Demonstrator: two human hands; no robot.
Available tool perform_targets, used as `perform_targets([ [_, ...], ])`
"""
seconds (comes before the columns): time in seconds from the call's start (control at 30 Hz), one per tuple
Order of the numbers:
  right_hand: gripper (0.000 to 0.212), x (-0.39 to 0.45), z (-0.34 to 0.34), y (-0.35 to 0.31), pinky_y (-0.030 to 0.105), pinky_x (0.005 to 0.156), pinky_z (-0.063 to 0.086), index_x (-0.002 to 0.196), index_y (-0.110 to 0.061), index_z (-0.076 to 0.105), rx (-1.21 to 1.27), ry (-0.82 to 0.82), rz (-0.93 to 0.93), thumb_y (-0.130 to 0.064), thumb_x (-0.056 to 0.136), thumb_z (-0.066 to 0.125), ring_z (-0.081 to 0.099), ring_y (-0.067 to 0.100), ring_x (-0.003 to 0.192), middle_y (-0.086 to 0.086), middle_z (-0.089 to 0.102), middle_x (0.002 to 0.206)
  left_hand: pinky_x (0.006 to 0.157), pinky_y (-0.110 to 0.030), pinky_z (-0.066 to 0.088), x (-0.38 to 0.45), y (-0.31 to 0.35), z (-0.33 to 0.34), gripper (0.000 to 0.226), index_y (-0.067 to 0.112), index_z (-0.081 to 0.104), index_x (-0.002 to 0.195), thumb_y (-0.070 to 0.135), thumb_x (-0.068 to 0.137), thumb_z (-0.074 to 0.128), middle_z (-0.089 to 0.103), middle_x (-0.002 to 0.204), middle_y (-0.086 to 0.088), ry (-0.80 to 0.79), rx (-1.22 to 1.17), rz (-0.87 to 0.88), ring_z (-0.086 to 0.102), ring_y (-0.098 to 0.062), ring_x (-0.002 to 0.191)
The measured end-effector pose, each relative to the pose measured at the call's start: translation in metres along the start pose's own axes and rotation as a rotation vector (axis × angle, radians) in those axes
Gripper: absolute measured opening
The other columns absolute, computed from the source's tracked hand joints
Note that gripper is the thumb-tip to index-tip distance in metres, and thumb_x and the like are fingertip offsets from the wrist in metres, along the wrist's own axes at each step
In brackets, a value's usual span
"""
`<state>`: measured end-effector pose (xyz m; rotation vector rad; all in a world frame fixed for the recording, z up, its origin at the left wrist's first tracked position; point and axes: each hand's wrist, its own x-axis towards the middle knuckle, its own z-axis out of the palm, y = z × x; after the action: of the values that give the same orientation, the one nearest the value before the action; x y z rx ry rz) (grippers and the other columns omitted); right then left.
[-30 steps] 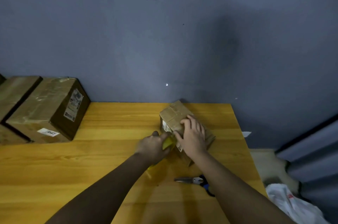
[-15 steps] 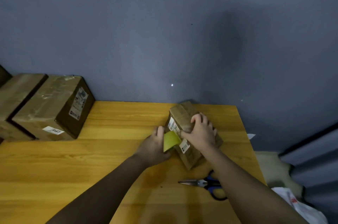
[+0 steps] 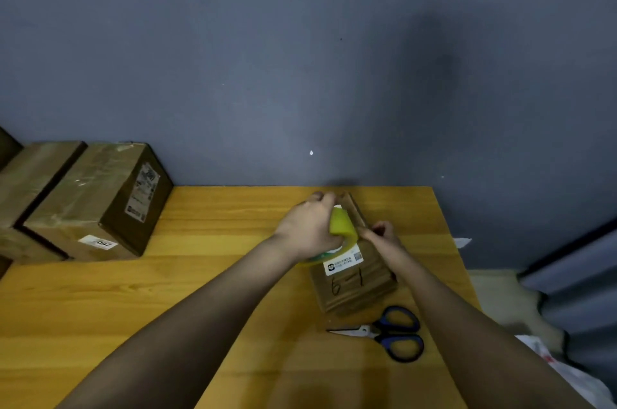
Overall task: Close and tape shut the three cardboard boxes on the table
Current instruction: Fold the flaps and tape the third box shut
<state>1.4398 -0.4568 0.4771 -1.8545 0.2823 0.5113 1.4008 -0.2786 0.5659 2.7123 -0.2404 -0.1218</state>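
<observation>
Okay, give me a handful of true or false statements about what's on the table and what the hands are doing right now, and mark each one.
1. The left hand holds a roll of yellow tape. True.
2. The scissors are in the right hand. False: they lie on the table, in front of the small box.
3. The small box has "6-1" handwritten on it. True.
4. The two larger boxes sit at the table's right edge. False: they are at its far left.
5. The scissors have red handles. False: blue.

A plain packing corner or storeroom is showing here: labelled cardboard boxes [image 3: 96, 205] are sitting on a wooden surface [image 3: 213, 275] against a bare grey wall [image 3: 300, 74], with scissors [image 3: 387, 333] lying nearby.
</observation>
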Motion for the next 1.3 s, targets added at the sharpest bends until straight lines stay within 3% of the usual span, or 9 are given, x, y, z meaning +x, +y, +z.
perform_targets([
  [0.17, 0.032, 0.007, -0.011, 0.013, 0.039, 0.088, 0.045, 0.115, -0.017, 0.042, -0.101, 0.03, -0.084, -0.041, 0.097, 0.051, 0.054, 0.02, 0.099, 0.004, 0.056, 0.114, 0.088, -0.034, 0.045, 0.019, 0.019, 0.013, 0.066, 0.027, 0.037, 0.14, 0.047, 0.083, 0.064, 0.049, 0.13, -0.008, 0.025, 0.092, 0.05, 0.054, -0.03, 0.115],
  [0.33, 0.025, 0.002, -0.001, 0.037, 0.034, 0.066, 0.038, 0.122, -0.008, 0.049, -0.589, 0.274, -0.203, -0.021, 0.101, 0.045, 0.057, 0.031, 0.095, 0.01, 0.051, 0.123, 0.088, -0.034, 0.044, 0.015, 0.013, 0.025, 0.073, 0.036, 0.022, 0.145, 0.041, 0.085, 0.063, 0.046, 0.132, -0.007, -0.046, -0.051, 0.035, 0.053, -0.032, 0.117],
  [0.4, 0.029, -0.001, 0.001, 0.043, 0.034, 0.068, 0.04, 0.126, -0.007, 0.05, -0.663, 0.337, -0.33, -0.013, 0.099, 0.048, 0.057, 0.03, 0.099, 0.009, 0.048, 0.129, 0.092, -0.035, 0.043, 0.015, 0.012, 0.026, 0.076, 0.029, 0.018, 0.146, 0.04, 0.086, 0.064, 0.045, 0.139, -0.009, -0.039, -0.084, 0.002, 0.052, -0.032, 0.121],
  [0.5, 0.036, -0.006, -0.006, 0.053, 0.035, 0.092, 0.046, 0.134, -0.008, 0.05, -0.654, 0.236, -0.505, -0.015, 0.099, 0.049, 0.05, 0.023, 0.117, 0.006, 0.047, 0.138, 0.089, -0.034, 0.043, 0.016, 0.008, 0.026, 0.072, 0.024, 0.024, 0.141, 0.041, 0.085, 0.066, 0.044, 0.141, -0.006, -0.029, -0.134, -0.034, 0.052, -0.029, 0.12],
  [0.63, 0.049, -0.013, -0.022, 0.065, 0.037, 0.117, 0.023, 0.149, -0.021, 0.029, -0.857, 0.003, -0.566, -0.036, 0.103, 0.036, 0.019, 0.015, 0.145, -0.003, 0.025, 0.156, 0.084, -0.035, 0.047, 0.015, 0.005, 0.027, 0.063, 0.023, 0.034, 0.133, 0.043, 0.083, 0.067, 0.049, 0.134, -0.005, -0.055, -0.177, -0.053, 0.053, -0.026, 0.114],
  [0.73, 0.09, -0.016, -0.03, 0.06, 0.031, 0.119, 0.003, 0.153, -0.023, 0.015, -1.093, -0.087, -0.562, -0.078, 0.083, 0.001, 0.001, 0.012, 0.148, -0.005, 0.012, 0.161, 0.084, -0.035, 0.049, 0.015, 0.006, 0.026, 0.067, 0.028, 0.028, 0.139, 0.045, 0.085, 0.065, 0.05, 0.134, -0.007, -0.067, -0.161, -0.031, 0.054, -0.027, 0.115],
  [0.83, 0.113, -0.016, -0.029, 0.056, 0.034, 0.12, -0.001, 0.153, -0.019, 0.015, -1.241, -0.08, -0.529, -0.084, 0.067, -0.017, 0.0, 0.016, 0.149, -0.001, 0.012, 0.161, 0.082, -0.036, 0.051, 0.015, 0.013, 0.021, 0.068, 0.038, 0.016, 0.144, 0.05, 0.09, 0.054, 0.05, 0.133, -0.01, -0.11, 0.005, 0.073, 0.057, -0.03, 0.111],
  [1.1, 0.126, -0.016, -0.024, 0.054, 0.037, 0.12, 0.009, 0.152, -0.019, 0.016, -1.248, -0.076, -0.464, -0.085, 0.056, -0.03, 0.001, 0.021, 0.149, 0.0, 0.01, 0.161, 0.075, -0.032, 0.047, 0.02, 0.034, 0.005, 0.063, 0.036, 0.014, 0.149, 0.052, 0.095, 0.043, 0.055, 0.125, -0.012, -0.177, 0.461, 0.226, 0.059, -0.03, 0.106],
  [1.3, 0.096, -0.021, -0.023, 0.051, 0.037, 0.12, 0.011, 0.153, -0.028, -0.012, -1.233, -0.079, -0.497, -0.079, 0.071, -0.007, -0.004, 0.02, 0.149, -0.014, -0.024, 0.157, 0.083, -0.032, 0.046, 0.019, 0.038, -0.012, 0.061, 0.036, 0.022, 0.147, 0.049, 0.093, 0.047, 0.056, 0.131, -0.005, -0.321, 0.641, 0.18, 0.055, -0.026, 0.117],
])
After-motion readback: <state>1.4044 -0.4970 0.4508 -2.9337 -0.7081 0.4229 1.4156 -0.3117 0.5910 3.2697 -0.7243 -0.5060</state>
